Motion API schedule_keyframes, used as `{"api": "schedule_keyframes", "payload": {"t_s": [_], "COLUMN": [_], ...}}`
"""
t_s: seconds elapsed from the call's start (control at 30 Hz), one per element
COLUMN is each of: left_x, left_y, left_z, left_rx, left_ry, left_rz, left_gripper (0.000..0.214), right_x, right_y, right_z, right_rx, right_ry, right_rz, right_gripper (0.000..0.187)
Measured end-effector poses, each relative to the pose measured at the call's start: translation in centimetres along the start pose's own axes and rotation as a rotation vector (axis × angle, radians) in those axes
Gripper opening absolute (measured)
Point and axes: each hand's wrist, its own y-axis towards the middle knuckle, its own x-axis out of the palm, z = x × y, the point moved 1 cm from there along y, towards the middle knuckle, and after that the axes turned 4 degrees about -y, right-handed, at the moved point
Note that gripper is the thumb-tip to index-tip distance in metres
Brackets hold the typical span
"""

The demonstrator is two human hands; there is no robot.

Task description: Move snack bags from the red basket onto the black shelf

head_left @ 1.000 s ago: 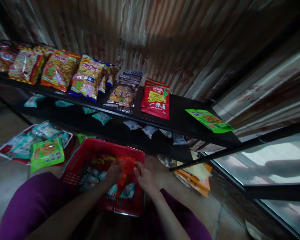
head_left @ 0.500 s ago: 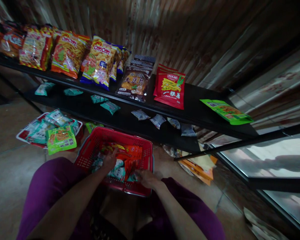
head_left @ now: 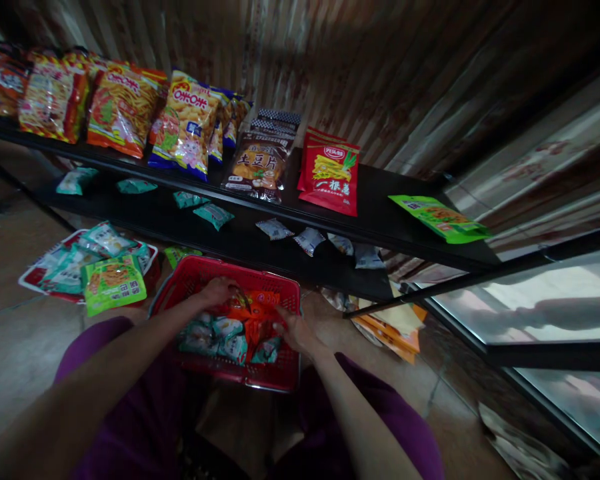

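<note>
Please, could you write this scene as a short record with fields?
Left hand: over the red basket, beside orange packets; grip unclear
Right hand: at the basket's right side; grip unclear
Also in basket: teal packets
Upper shelf: snack bags, red packets, green pouch at right end
Lower shelf: small teal bags, silvery bags
Floor, left: white-rimmed container, green packet on top

The shopping basket (head_left: 205,267) is red, the packets (head_left: 261,311) in it orange, the sachets (head_left: 235,348) teal and white. The trousers (head_left: 405,433) are purple, the shelf (head_left: 375,212) black. The potato-chip bag (head_left: 260,162) is brown with checks, probably black and white in this dim light; the spring-onion pouch (head_left: 333,172) is red.
</note>
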Motion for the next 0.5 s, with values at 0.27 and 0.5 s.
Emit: {"api": "schedule_keyframes", "payload": {"t_s": [0.27, 0.5], "left_x": [-4.1, -3.4], "left_y": [-3.9, -4.6], "left_z": [4.9, 8.0], "left_rx": [0.065, 0.023], "left_ry": [-0.821, -1.081], "left_rz": [-0.092, -0.029], "left_gripper": [0.04, 0.028], "right_x": [-1.7, -2.0], "right_y": [-0.7, -1.9], "right_z": [-1.9, -3.3], "right_rx": [-0.116, -0.203], "right_ry": [0.193, 0.473], "right_rz": [0.272, 0.253], "right_gripper": [0.074, 0.069]}}
